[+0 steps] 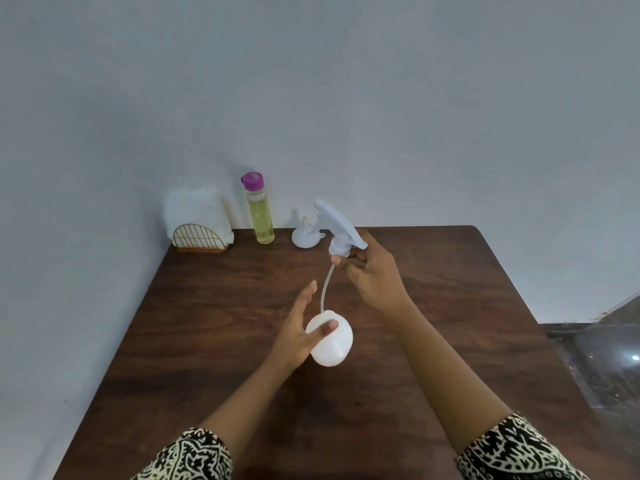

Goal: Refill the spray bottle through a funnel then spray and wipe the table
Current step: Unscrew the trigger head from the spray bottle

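A white spray bottle body (331, 342) stands on the brown wooden table (214, 327), and my left hand (299, 327) holds its left side with the thumb across the top. My right hand (372, 275) holds the white trigger spray head (337, 225) lifted above the bottle. The head's thin dip tube (327, 289) curves down into the bottle's neck. A white funnel (306, 235) lies mouth down at the back of the table. Left of the funnel stands a clear refill bottle (260, 211) of yellowish liquid with a purple cap.
A gold wire holder (199, 239) with white cloths or napkins (195, 211) sits in the back left corner against the wall. The table's right edge drops to a dark floor (602, 368).
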Demonstrator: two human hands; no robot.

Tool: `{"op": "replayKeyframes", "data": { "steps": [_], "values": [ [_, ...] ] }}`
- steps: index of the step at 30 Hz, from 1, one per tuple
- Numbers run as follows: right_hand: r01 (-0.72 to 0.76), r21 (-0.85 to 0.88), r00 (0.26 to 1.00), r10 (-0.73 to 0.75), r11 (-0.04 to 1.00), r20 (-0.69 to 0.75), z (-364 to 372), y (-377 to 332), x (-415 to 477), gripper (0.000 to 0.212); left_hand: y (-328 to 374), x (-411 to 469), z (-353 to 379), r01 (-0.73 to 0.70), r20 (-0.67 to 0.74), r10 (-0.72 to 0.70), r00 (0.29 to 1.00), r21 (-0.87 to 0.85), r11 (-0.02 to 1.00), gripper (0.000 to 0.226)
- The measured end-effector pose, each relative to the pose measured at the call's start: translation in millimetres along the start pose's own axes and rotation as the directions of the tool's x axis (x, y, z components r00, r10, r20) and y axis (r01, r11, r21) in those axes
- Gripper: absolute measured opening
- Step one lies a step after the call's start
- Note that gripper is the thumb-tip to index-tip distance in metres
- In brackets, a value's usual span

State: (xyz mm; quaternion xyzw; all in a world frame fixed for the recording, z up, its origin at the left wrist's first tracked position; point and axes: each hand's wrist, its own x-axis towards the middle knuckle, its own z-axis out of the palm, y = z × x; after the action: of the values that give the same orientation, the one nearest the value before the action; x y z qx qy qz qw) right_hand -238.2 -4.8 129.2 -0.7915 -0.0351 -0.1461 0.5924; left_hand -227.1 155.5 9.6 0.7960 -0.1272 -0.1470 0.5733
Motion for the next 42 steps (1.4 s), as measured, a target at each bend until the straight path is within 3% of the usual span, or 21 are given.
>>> {"op": "replayKeyframes", "data": {
  "steps": [4, 6, 11, 25, 34, 42],
  "values": [
    [0.003, -0.011, 0.999, -0.003, 1.000, -0.032, -3.3, -2.8, 6.2, 0.022, 15.8, -2.5, -3.9, -0.037, -0.009, 0.037, 0.999, -0.102, 0.994, 0.024],
    [-0.017, 0.013, 0.998, 0.017, 1.000, -0.058, -5.4, -3.5, 11.6, 0.022, 17.8, -3.9, -4.0, -0.023, -0.036, 0.019, 0.999, -0.109, 0.994, 0.015],
    [-0.055, 0.076, 0.992, 0.064, 0.996, -0.110, -8.6, -6.7, 31.5, 0.027, 30.2, 0.4, -6.7, -0.011, -0.053, 0.006, 0.999, -0.099, 0.995, 0.018],
    [-0.232, 0.231, 0.956, 0.265, 0.945, -0.125, 6.0, -16.1, 105.5, 0.041, 73.5, 21.6, -36.0, 0.044, -0.093, -0.076, 0.993, -0.315, 0.948, 0.008],
    [-0.334, 0.194, 0.932, 0.353, 0.922, -0.076, 21.4, -5.8, 132.7, 0.028, 78.0, 21.8, -47.6, 0.164, -0.059, -0.199, 0.978, -0.368, 0.915, 0.012],
    [-0.362, 0.205, 0.923, 0.380, 0.909, -0.059, 33.0, -4.9, 141.8, 0.028, 71.7, 15.0, -38.5, 0.234, -0.063, -0.264, 0.962, -0.303, 0.924, 0.016]
  ]
}}
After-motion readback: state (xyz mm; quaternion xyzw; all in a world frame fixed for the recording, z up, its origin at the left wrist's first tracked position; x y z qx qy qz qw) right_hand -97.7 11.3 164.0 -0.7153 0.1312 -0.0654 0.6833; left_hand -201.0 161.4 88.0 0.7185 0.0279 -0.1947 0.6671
